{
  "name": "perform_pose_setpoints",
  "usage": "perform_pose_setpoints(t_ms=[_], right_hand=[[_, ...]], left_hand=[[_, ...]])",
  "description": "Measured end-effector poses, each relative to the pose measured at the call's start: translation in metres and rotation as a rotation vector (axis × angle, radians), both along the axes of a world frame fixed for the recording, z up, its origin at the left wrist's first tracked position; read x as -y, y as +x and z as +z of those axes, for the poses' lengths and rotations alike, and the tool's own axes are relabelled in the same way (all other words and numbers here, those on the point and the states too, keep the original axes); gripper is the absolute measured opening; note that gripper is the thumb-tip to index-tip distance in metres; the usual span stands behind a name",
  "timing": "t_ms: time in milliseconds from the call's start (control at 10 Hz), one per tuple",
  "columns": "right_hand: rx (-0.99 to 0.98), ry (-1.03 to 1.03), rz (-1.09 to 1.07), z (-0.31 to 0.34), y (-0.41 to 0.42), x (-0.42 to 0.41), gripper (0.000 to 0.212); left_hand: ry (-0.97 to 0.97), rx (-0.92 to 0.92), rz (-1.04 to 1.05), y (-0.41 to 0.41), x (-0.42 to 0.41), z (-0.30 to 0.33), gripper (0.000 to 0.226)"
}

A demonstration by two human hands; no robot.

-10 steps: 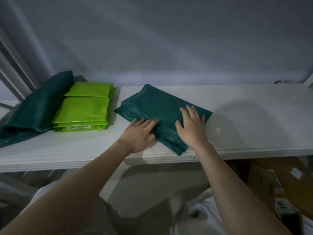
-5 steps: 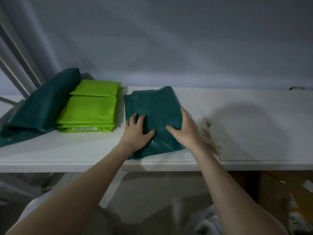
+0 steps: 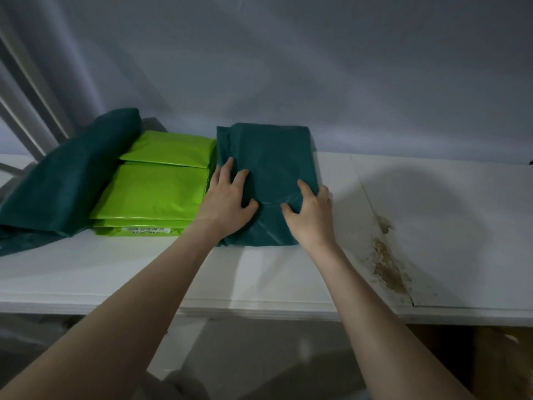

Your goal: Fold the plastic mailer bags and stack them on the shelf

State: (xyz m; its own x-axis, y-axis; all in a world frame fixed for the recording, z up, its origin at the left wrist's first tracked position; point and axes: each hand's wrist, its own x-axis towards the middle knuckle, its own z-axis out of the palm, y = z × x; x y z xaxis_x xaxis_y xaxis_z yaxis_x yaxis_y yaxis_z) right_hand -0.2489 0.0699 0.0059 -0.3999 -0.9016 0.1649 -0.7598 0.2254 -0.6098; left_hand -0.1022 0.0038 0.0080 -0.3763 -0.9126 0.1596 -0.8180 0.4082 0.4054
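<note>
We see the folded teal mailer (image 3: 271,168) on the white shelf (image 3: 144,272), touching the lime mailer stack (image 3: 155,189). Left hand (image 3: 227,200) and right hand (image 3: 310,215) press it, fingers spread. Brown stain (image 3: 388,264) right; another teal bag (image 3: 66,180), possibly several, far left.

A plain grey-blue wall (image 3: 288,67) fills the upper part of the view, dim and evenly lit, with soft shadows falling across it. At the far left, pale slanted bars of a frame (image 3: 20,99) run diagonally down toward the surface. Below the wall a white shelf board (image 3: 432,197) stretches across the whole width, its front edge thick and layered. A thin seam (image 3: 375,223) crosses the board on the right, and beside it lies a brownish stain (image 3: 388,264) of flaked patches. A rounded shadow darkens the white board to the right. Under the shelf the space is dark, with a brown cardboard box (image 3: 501,359) at the lower right.
</note>
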Motion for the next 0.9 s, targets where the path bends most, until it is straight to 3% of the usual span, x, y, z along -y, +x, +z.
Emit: perform_pose_setpoints(t_ms=[200,300,600,700,900], right_hand=[[-0.240,0.147,-0.101,-0.004,0.010,0.004,0.060],[-0.340,0.156,-0.023,-0.006,0.012,0.011,0.062],[-0.289,0.332,0.132,-0.014,0.006,0.006,0.058],[-0.315,0.323,0.120,-0.008,0.005,0.004,0.061],[-0.372,0.141,0.142,0.018,0.013,-0.014,0.065]], left_hand=[[-0.075,0.117,0.048,-0.007,-0.001,-0.014,0.064],[-0.100,0.185,0.040,-0.007,0.004,-0.018,0.063],[0.052,0.266,0.019,-0.009,0.003,-0.021,0.073],[0.007,0.274,0.030,-0.008,-0.001,-0.017,0.075],[-0.109,0.109,-0.004,-0.008,-0.026,0.015,0.072]])
